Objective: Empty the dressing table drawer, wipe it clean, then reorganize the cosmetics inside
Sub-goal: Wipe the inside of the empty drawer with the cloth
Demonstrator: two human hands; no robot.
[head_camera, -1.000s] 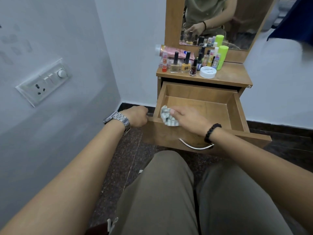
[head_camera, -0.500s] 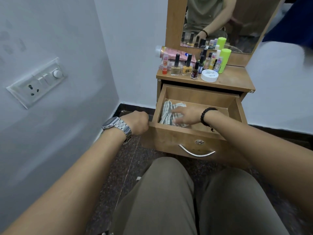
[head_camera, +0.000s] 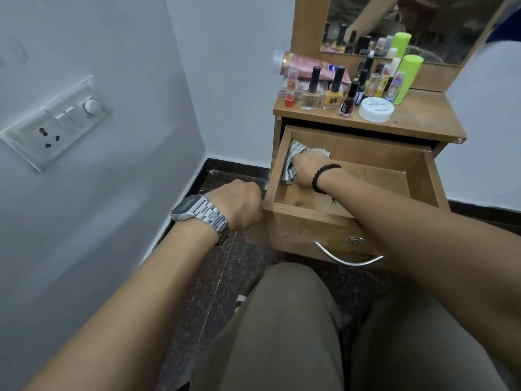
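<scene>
The wooden drawer (head_camera: pixel 423 170) of the dressing table is pulled out and holds nothing but a striped cloth (head_camera: pixel 290 162). My right hand (head_camera: pixel 306 169) grips that cloth against the drawer's far left inner corner. My left hand (head_camera: pixel 239 204) grips the drawer's front left corner. Several cosmetics stand on the table top (head_camera: pixel 417 119): nail polish bottles (head_camera: pixel 332 88), a white jar (head_camera: pixel 376 109), a green can (head_camera: pixel 407 77), a pink tube (head_camera: pixel 304 66).
A mirror (head_camera: pixel 408 24) rises behind the cosmetics. The wall on the left carries a socket and switch plate (head_camera: pixel 53 125). The drawer's metal handle (head_camera: pixel 346 256) faces my knees, which fill the bottom of the view over a dark floor (head_camera: pixel 225 266).
My right hand has carried the cloth from the drawer's front left edge to its far left corner. My left hand has stayed on the front corner.
</scene>
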